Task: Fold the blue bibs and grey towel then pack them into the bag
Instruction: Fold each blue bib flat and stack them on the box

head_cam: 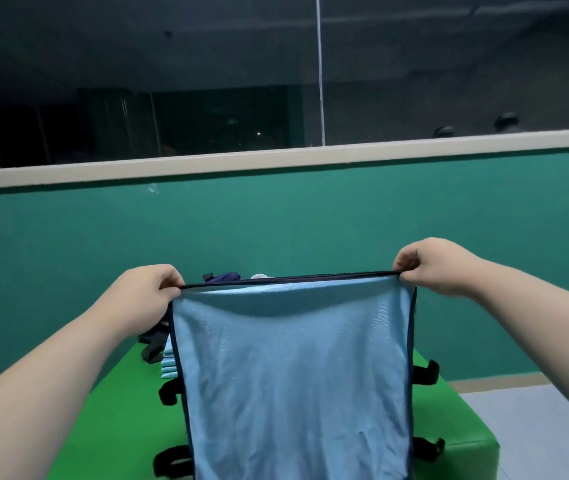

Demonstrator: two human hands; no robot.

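Observation:
A light blue bib (293,368) with dark navy edging hangs stretched in front of me, above the green table (116,410). My left hand (148,289) pinches its top left corner and my right hand (428,265) pinches its top right corner. Black straps (168,393) stick out from both side edges of the bib. Behind the bib on the left lies a stack of folded light blue bibs (168,367). A dark navy bag (224,277) peeks over the bib's top edge. The grey towel is not in view.
A green padded wall (276,220) with a pale ledge stands right behind the table. Dark fabric with black straps (153,341) lies near the stack at the left. Pale floor (536,427) shows to the right of the table's edge.

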